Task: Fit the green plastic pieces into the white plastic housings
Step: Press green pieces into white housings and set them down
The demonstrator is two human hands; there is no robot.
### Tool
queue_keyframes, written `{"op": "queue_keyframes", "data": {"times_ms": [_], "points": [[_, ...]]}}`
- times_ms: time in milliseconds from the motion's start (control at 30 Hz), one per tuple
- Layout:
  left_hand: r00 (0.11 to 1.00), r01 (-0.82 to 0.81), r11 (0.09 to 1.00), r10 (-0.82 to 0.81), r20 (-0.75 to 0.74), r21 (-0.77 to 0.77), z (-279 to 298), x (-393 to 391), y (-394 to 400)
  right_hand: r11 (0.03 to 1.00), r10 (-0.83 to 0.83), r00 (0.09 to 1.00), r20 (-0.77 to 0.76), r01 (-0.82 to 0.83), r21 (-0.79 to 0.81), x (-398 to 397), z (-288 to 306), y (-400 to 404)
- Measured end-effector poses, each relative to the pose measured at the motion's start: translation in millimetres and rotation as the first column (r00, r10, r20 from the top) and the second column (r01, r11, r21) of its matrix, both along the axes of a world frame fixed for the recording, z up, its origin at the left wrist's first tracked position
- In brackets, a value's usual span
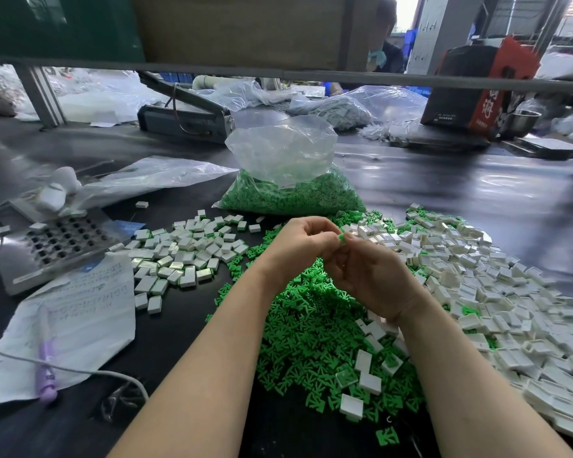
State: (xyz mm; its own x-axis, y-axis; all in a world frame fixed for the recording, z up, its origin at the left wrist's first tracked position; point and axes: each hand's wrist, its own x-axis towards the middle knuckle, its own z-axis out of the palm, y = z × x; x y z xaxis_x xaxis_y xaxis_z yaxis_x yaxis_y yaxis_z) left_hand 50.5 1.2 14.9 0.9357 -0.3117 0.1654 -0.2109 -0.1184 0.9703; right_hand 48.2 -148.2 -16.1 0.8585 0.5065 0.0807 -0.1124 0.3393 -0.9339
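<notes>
Between our fingertips: green piece (341,239), pinched by left hand (300,246) and right hand (369,274). Below fingers, green pile (311,338) on table; white housings (497,292) heaped right of them.

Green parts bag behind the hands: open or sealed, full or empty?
Open. The clear bag's mouth stands loosely gathered and unsealed; green pieces fill only its lower part, the upper plastic empty.

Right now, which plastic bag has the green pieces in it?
The clear bag standing upright behind the hands; green shows through it. The flat bag to its left looks empty.
</notes>
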Motion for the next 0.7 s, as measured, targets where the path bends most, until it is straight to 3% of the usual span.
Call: {"op": "queue_keyframes", "data": {"times_ms": [300, 500, 700], "points": [[0.993, -0.108, 0.994, 0.107, -0.039, -0.025, -1, 0, -12, 0.979, -0.155, 0.986, 0.054, 0.161, -0.122, 5, -11, 1], [0.994, -0.093, 0.996, 0.094, -0.049, 0.018, -2, -1, -9, 0.967, -0.17, 0.977, 0.131, 0.191, -0.169, 3, -9, 2], [0.992, -0.114, 0.993, 0.116, -0.048, 0.028, -1, -2, -11, 0.966, -0.173, 0.979, 0.112, 0.191, -0.175, 1, -8, 2]]}}
